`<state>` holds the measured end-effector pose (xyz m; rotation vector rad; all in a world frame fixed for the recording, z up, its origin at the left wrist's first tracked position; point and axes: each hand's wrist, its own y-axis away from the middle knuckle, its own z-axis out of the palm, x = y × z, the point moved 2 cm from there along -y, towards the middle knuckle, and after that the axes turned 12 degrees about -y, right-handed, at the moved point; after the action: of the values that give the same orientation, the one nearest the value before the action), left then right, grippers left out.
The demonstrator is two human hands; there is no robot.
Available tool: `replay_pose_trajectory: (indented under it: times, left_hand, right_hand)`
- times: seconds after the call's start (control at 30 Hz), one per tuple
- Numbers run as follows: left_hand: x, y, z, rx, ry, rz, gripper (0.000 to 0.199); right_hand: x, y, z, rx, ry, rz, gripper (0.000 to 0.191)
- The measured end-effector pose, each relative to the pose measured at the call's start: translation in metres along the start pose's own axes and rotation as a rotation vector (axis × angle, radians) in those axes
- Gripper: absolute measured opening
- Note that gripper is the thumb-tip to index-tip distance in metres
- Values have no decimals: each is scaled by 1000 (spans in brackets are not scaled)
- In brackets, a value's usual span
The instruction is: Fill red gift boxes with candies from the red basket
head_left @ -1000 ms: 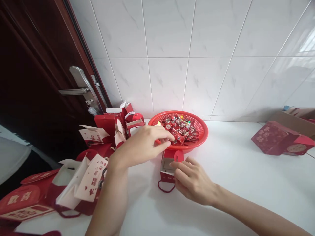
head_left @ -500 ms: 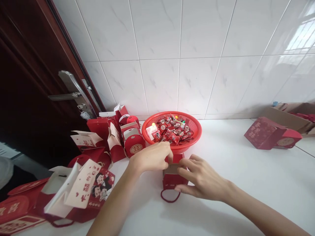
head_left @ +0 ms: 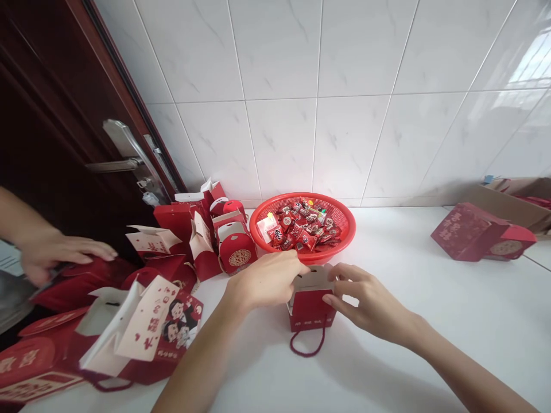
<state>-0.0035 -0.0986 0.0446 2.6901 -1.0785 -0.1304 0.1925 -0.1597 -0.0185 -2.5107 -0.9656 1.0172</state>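
A small red candy box (head_left: pixel 310 310) with a pale inside stands on the white counter in front of me, its top flaps up. A dark red cord handle (head_left: pixel 307 355) hangs from its near side and lies on the counter. My left hand (head_left: pixel 263 280) is closed at the box's left and back edge, its fingertips partly hidden. On the right, my right hand (head_left: pixel 371 299) pinches the box's right edge between thumb and fingers. Just behind the box is a red plastic basket (head_left: pixel 352 228) full of wrapped candies (head_left: pixel 307 226).
Several red and cream gift boxes (head_left: pixel 237 252) crowd the left side. Another person's hand (head_left: pixel 64 255) rests on a red box at far left. Two red boxes (head_left: pixel 469 232) and a cardboard carton (head_left: pixel 510 203) are at right. A tiled wall and a dark door (head_left: pixel 47 109) bound the counter.
The box's pale back flap now stands up where the box showed open before. The cord handle has swung right. Another person's hand has come in from the left with a red box.
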Motion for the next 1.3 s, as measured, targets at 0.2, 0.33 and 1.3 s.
replay_pose_trajectory:
  times: [0.2,0.33,1.3]
  left_hand:
    - [-2,-1,-7,-72,-6,-40,37]
    - [-1,0,-9,-81,55,-39,46]
    - [5,3,-3,-96,96,-4,82]
  right_hand:
    - [2,1,-3,-92,-33,-22,7]
    - [-1,1,-7,-173,-45,-6,18]
    - [80,-114,-44,42,-217,281,20]
